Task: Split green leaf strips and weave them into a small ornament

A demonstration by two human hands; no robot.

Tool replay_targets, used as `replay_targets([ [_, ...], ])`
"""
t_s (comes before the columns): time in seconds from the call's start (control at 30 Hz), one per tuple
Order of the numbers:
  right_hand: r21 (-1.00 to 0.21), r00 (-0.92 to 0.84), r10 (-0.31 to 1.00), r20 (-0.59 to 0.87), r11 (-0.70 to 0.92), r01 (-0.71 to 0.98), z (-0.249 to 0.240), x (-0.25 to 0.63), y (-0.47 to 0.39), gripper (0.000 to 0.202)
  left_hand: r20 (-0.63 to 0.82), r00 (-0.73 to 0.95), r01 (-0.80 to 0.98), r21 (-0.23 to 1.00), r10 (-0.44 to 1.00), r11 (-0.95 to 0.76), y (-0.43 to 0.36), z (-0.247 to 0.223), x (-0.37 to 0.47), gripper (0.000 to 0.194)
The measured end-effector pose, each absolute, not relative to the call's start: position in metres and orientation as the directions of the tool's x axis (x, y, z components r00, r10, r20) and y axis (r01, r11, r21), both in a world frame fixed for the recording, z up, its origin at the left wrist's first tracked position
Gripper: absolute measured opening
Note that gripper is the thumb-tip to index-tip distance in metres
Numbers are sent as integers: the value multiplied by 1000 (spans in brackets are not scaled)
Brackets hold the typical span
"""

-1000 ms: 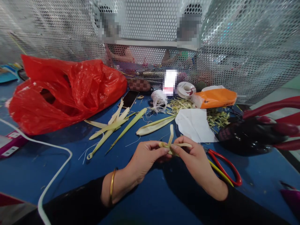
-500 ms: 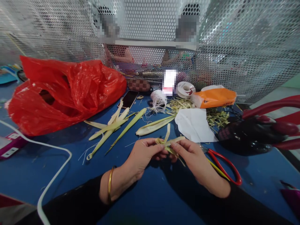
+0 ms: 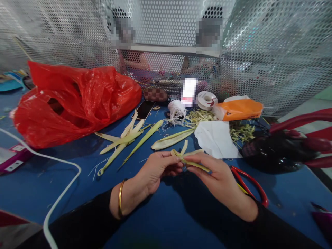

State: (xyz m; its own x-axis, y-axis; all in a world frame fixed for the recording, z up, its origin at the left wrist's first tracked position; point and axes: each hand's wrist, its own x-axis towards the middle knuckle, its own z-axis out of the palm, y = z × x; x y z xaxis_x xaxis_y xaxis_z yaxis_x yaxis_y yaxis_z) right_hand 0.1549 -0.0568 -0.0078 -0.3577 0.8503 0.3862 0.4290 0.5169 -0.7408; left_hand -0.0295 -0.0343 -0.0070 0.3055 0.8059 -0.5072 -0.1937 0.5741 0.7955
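Observation:
Pale green-yellow leaf strips (image 3: pixel 184 148) are looped and crossed between my two hands above the blue table. My left hand (image 3: pixel 159 167) pinches the looped end with thumb and forefinger. On the other side my right hand (image 3: pixel 216 173) grips a strip that points right, its fingers pressed together. One strip end sticks up between the hands. Beyond them lies a hollow husk leaf (image 3: pixel 172 139), and to the left is a pile of similar leaves (image 3: pixel 124 140). Red-handled scissors (image 3: pixel 252 183) rest partly behind my right hand and forearm.
A red plastic bag (image 3: pixel 77 103) fills the back left, near a phone (image 3: pixel 143 110). White thread (image 3: pixel 177 110), a ribbon spool (image 3: pixel 206 100), white paper (image 3: pixel 214 136) and an orange packet (image 3: pixel 240 110) lie behind my hands. A white cable (image 3: pixel 64 190) crosses the left; a dark bag (image 3: pixel 275 155) stands right.
My right hand has shifted its fingers on the strip, which now extends to the right along them. My left hand keeps its pinch. The view has moved slightly.

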Motion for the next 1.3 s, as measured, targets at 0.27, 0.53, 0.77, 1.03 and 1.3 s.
replay_targets([
  [0.27, -275, -516, 588, 623, 782, 559, -8, 158, -56, 21, -537, 426, -230, 714, 728, 661, -33, -11, -32, 6],
  [0.53, -273, -370, 640, 673, 680, 680, -3, 158, -60, 9, -530, 448, -117, 764, 720, 635, -34, -7, -32, 8],
  [0.77, -325, -473, 696, 540, 691, 645, -10, 154, -57, 12, -453, 434, 26, 870, 778, 492, -38, 0, -27, 11],
  [1.03, -538, -378, 856, 353, 516, 666, -21, 156, -53, 19, -386, 457, 82, 915, 801, 394, -43, -5, -23, 7],
  [1.3, -543, -321, 884, 340, 463, 700, -23, 154, -57, 18, -425, 444, 10, 883, 789, 470, -44, -4, -20, 15],
])
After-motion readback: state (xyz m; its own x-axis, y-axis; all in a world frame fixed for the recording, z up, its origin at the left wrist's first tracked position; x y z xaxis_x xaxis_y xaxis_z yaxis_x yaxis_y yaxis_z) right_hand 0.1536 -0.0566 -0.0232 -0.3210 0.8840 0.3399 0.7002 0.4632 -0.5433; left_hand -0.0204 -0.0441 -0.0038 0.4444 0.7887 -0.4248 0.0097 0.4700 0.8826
